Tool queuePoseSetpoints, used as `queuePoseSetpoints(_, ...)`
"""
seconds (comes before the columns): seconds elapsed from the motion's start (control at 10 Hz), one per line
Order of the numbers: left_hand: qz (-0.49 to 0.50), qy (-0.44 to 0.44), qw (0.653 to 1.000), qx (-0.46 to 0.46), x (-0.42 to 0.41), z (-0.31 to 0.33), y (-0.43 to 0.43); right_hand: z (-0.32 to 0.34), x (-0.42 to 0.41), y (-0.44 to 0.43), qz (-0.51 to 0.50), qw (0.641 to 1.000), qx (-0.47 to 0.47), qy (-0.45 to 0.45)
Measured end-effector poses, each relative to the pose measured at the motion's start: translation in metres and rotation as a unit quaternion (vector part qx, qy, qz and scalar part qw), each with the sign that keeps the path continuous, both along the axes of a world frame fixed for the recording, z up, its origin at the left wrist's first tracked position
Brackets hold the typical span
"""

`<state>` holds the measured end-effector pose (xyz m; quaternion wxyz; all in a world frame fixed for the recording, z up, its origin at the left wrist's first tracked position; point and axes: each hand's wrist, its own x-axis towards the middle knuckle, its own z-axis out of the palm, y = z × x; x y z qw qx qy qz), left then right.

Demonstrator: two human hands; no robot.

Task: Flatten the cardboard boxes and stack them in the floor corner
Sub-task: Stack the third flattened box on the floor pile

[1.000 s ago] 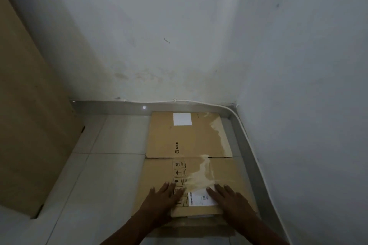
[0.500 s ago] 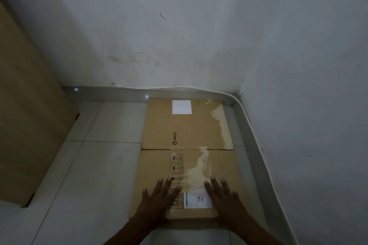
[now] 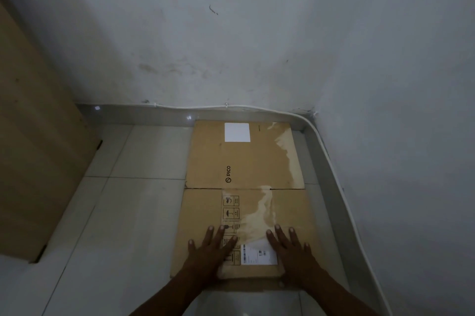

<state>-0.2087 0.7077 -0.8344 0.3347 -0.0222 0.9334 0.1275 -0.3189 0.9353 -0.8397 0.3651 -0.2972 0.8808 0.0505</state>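
A flattened brown cardboard box (image 3: 244, 161) lies on the tiled floor in the corner where two white walls meet. It carries a white label, a PICO mark and torn tape traces. A crease runs across its middle. My left hand (image 3: 210, 251) lies flat with spread fingers on the near half, over the printed handling symbols. My right hand (image 3: 290, 251) lies flat beside it, just right of a white shipping label (image 3: 259, 255). Both palms press down on the cardboard. A second cardboard edge shows under the near end.
A tall wooden panel (image 3: 38, 161) stands at the left. A white cable (image 3: 331, 161) runs along the grey skirting of both walls. Pale floor tiles (image 3: 123, 213) stretch left of the box.
The box has slid a little deeper toward the corner, with both hands flat on it. The view has tipped slightly; my fingers are spread a bit wider.
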Motion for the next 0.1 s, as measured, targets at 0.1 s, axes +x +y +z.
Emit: queuePoseSetpoints(0.1, 0.004, -0.018, 1.000, 0.009, -0.0017, 0.0261, -0.0051, 0.0317, -0.0082, -0.0102, -0.013, 1.000, 0.017, -0.019)
